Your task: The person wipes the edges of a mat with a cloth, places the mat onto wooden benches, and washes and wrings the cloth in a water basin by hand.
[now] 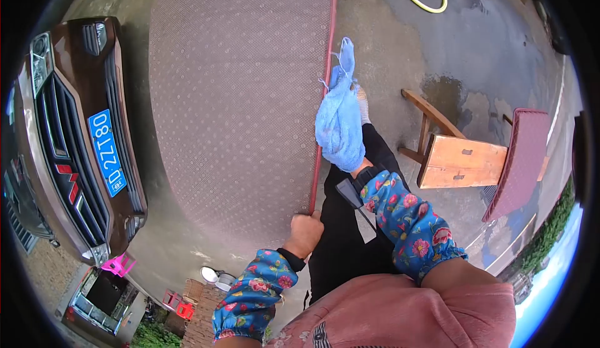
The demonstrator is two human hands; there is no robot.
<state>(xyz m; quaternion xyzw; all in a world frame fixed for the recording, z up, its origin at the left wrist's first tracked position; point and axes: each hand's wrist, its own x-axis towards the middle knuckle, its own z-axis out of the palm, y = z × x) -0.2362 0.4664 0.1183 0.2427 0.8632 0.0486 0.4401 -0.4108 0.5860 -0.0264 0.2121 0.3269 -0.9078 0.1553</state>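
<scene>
A large mauve-brown patterned mat [240, 98] with red edging stretches out in front of me. My left hand [305, 232] is closed on the mat's red-edged near corner. Over my right hand [361, 169] a blue towel [340, 126] is bunched, hiding the fingers; only the base of the hand shows beside a dark cuff. The towel overlaps the red edge of the mat, and its narrow frayed end points away from me. Flowered blue sleeve covers are on both forearms. A dark flat object with a strap [350, 193] hangs by my right wrist.
A brown car [94, 54] with a blue plate stands at the left. On the right are a wooden bench [462, 162] and a dark red mat [519, 160] draped over a support. A yellow hose [440, 7] lies on the wet concrete. White bowls [209, 275] sit lower left.
</scene>
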